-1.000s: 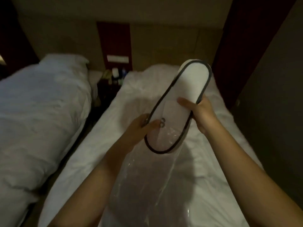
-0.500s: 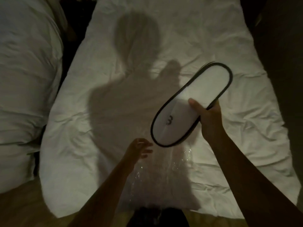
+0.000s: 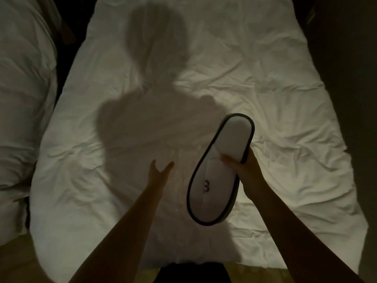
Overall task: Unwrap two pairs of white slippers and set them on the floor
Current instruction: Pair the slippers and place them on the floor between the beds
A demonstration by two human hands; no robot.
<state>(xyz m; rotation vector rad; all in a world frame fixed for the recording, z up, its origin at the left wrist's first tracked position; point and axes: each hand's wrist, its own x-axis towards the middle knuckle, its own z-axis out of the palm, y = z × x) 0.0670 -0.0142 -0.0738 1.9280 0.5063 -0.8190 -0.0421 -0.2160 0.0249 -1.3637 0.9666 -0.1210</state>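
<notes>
My right hand [image 3: 242, 166] grips a pair of flat white slippers [image 3: 221, 170] with dark trim and a small dark logo, held above the bed with the toe end pointing away. The thumb lies across the top of the pair. My left hand [image 3: 159, 170] hovers to the left of the slippers with fingers spread and nothing in it. A clear plastic wrapper [image 3: 181, 174] lies on the sheet between my hands, faint and glinting, and my left fingertips are at its edge. Whether they touch it I cannot tell.
A white wrinkled bed [image 3: 275, 99] fills the view, with my shadow across its middle. A second white bed [image 3: 22, 99] stands at the left beyond a dark gap. Tan floor [image 3: 18, 262] shows at the bottom left. A dark wall is at the right.
The slippers came fully out of the wrapper. My left hand let go, its fingers spread, and the wrapper settled on the bed. My view tilted down and my right hand swung the slippers more upright.
</notes>
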